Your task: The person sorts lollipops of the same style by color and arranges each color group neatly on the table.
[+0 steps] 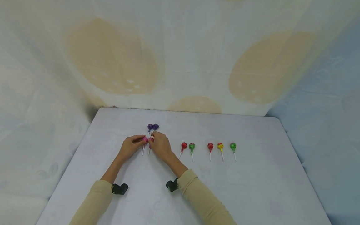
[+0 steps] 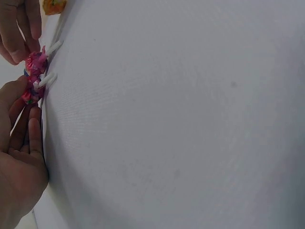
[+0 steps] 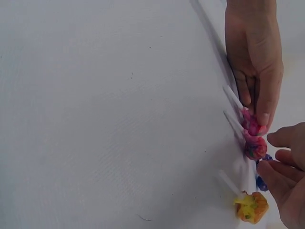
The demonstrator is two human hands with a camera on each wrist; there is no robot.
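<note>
Pinching one pink lollipop (image 1: 145, 139) in the left hand (image 1: 131, 147) and another (image 1: 151, 139) in the right hand (image 1: 161, 144), the person pairs them below two purple lollipops (image 1: 152, 127); five lollipops (image 1: 210, 147) remain unsorted on the tabletop (image 1: 253, 187).

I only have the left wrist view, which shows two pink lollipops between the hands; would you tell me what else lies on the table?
Observer: The head view shows two purple lollipops just beyond the hands.
Operator: Thank you. Is there anything further along?
Observer: Yes, to the right lies a row: a red-and-green pair, then red, yellow and green.
Operator: Which hand touches which pink one?
Observer: The left hand touches the left pink lollipop; the right hand is at the other.
</note>
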